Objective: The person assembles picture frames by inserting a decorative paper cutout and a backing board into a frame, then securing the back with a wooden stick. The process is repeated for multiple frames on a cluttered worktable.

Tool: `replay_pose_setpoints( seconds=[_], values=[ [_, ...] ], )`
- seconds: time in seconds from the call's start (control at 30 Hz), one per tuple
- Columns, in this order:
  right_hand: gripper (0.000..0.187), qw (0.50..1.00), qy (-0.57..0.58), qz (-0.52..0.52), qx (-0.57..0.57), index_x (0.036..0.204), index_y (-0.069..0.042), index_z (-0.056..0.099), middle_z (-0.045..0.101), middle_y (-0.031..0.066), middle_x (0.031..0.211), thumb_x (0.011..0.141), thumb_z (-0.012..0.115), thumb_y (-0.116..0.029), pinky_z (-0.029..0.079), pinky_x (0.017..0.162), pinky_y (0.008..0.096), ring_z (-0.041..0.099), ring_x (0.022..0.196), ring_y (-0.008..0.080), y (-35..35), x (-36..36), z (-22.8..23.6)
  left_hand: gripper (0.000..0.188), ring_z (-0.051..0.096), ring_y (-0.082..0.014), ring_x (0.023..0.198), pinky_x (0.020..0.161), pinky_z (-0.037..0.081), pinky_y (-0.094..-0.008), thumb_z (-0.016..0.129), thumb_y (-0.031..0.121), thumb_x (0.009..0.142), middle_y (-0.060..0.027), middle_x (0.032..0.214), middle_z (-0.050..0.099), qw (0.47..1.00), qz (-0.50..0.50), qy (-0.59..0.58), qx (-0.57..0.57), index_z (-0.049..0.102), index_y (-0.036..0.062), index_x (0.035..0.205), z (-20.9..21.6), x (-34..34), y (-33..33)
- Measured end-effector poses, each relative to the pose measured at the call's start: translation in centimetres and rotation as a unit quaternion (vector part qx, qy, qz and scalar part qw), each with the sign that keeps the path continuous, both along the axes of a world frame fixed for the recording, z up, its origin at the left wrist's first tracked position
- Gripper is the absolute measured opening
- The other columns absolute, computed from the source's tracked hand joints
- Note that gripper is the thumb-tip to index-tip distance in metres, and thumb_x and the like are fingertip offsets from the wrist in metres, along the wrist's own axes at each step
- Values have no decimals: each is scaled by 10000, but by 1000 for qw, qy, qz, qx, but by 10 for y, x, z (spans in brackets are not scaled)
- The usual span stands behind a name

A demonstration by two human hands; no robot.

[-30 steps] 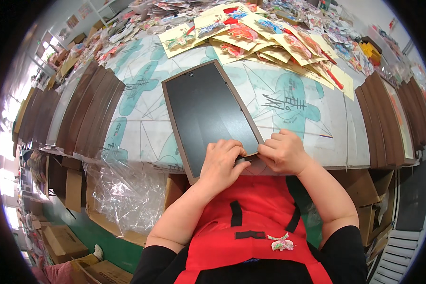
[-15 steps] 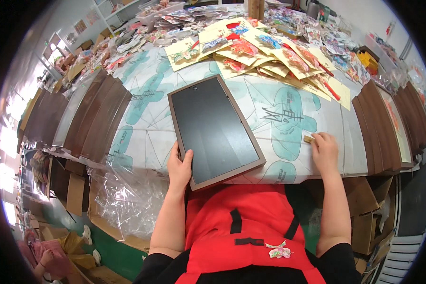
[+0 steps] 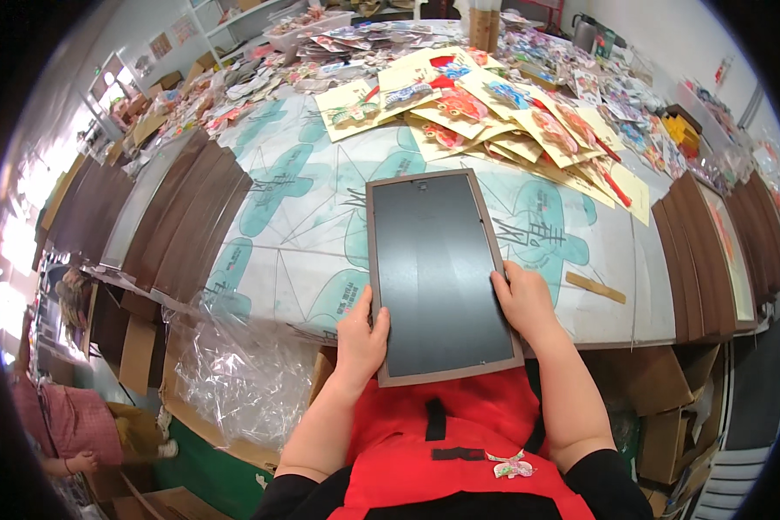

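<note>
here's the dark-backed frame [image 3: 433, 277], black panel facing up, tilted by neither hand's slip: left hand [image 3: 360, 342] and right hand [image 3: 529, 302] grip opposite sides, fingers curled snugly round the edges, at the counter's [image 3: 615, 328] near side; a flat wooden strip [image 3: 595, 288] lies to the right.
</note>
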State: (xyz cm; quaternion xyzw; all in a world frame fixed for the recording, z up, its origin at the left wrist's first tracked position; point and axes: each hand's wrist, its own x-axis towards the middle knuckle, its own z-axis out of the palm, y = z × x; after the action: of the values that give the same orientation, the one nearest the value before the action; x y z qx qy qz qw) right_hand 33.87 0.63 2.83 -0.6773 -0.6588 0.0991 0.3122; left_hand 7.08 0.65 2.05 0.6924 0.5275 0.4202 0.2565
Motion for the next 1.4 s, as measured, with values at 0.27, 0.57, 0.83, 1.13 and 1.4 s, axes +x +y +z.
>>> replay_pose_setpoints(
  seconds=[0.27,0.57,0.83,1.13,1.4],
  values=[
    [298,993,106,0,-57,925,27,621,619,218,673,853,586,-260,469,601,440,606,634,389,-1,7,11,437,657,-250,957,812,503,-318,637,65,827,-207,1040,659,990,-31,-109,-84,511,-95,1214,-7,-12,11],
    [351,999,7,-51,7,905,14,633,638,213,693,826,632,-328,495,615,440,636,671,370,85,6,4,391,665,-322,883,770,509,-360,634,242,836,-240,987,655,998,49,-14,-37,603,-80,1056,-7,11,153],
    [309,993,-94,-62,24,716,13,585,609,226,634,851,584,-265,487,563,469,616,600,396,90,0,6,273,652,-325,709,681,501,-376,602,207,825,-201,758,664,990,100,97,16,642,-62,850,-7,19,166],
    [294,997,20,-70,26,744,15,600,600,201,611,843,581,-262,470,576,454,610,590,364,94,9,-7,307,614,-346,931,832,475,-388,620,183,842,-213,1015,642,959,-45,176,215,617,-40,1053,12,49,212],
    [293,991,126,-39,22,803,11,628,593,181,589,789,661,-279,452,561,401,599,568,321,95,13,-16,179,642,-341,803,731,497,-397,659,201,802,-172,840,666,982,-83,165,51,700,43,876,4,59,246]
  ],
)
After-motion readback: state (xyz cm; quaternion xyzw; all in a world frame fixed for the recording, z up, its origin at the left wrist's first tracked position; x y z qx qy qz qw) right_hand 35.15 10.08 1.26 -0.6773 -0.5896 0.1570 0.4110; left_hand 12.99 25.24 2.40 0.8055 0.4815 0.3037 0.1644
